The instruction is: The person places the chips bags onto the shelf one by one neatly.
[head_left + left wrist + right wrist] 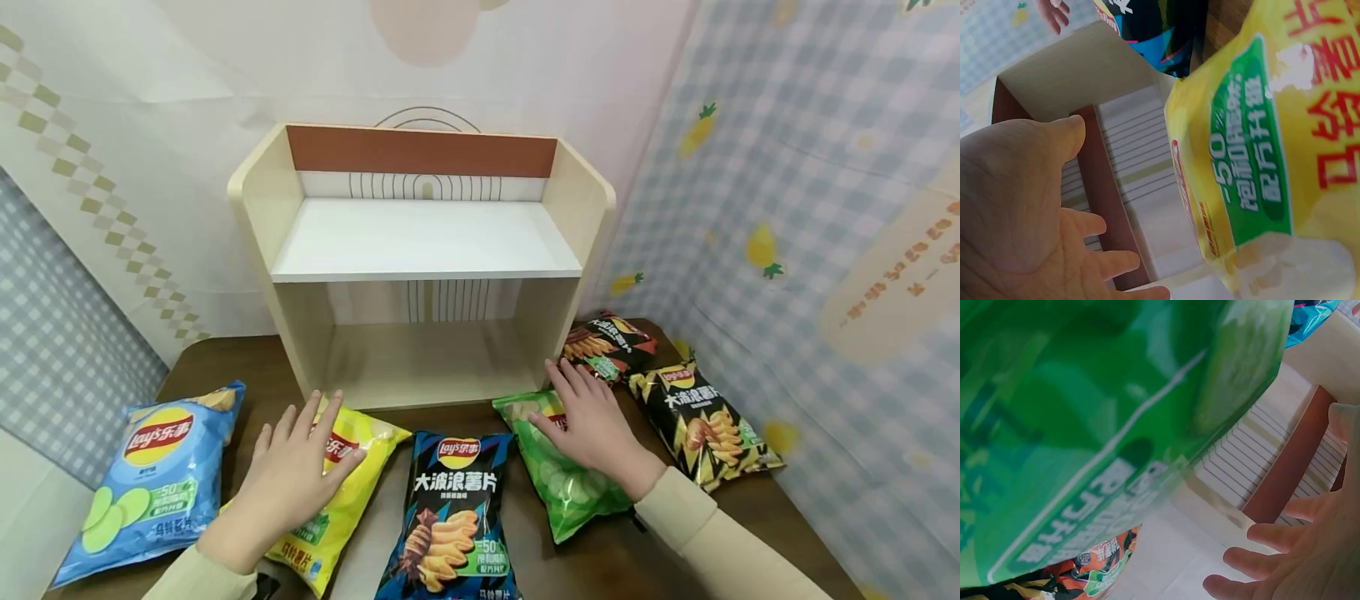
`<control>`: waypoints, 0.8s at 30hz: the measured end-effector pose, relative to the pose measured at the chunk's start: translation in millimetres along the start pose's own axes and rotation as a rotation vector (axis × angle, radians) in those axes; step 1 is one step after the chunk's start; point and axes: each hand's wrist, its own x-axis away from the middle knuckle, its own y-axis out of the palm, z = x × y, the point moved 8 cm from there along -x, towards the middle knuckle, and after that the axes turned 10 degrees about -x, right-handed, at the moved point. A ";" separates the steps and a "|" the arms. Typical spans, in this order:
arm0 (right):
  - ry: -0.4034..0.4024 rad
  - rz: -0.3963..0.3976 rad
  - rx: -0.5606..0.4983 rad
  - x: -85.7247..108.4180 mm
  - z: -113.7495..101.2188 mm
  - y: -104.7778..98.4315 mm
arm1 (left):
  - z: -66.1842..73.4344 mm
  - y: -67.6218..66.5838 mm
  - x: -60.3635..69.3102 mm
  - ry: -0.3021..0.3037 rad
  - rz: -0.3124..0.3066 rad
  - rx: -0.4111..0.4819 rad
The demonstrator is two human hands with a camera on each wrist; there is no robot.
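Fingers spread, my left hand (288, 475) hovers over a yellow bag of Lay's chips (348, 467); the left wrist view shows a gap between palm and bag (1254, 150). My right hand (596, 421), also with fingers extended, is above a green chip bag (558, 475), which fills much of the right wrist view (1085, 425). Neither hand holds anything. Between them lies a black and blue chip bag (453, 517). A light blue chip bag (153, 475) lies at the far left. To the right are a black and gold bag (705, 425) and a black and red bag (611, 346).
A small wooden two-level shelf (427, 237) with a white middle board stands at the back of the dark brown table (600, 567). Behind it hangs a pale printed cloth (225, 75). Blue checked cloth (795, 150) borders the right side.
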 end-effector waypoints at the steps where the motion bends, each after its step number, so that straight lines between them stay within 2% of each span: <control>1: 0.008 -0.002 -0.004 1.2 1.0 0.4 | -1.0 -0.5 0.3 0.002 0.002 0.007; 8: 0.024 0.002 -0.006 3.8 1.7 0.5 | -14.3 -8.4 -1.9 0.008 0.013 0.017; 12: 0.029 0.006 -0.003 6.8 3.2 -0.7 | -26.9 -25.4 -6.7 -0.005 0.033 0.043; 18: 0.074 -0.013 -0.058 22.0 17.3 -5.3 | -50.5 -75.2 -21.2 -0.037 0.166 0.155; 24: 0.185 -0.096 -0.139 46.3 42.6 -2.6 | -63.5 -135.1 -44.7 -0.039 0.320 0.371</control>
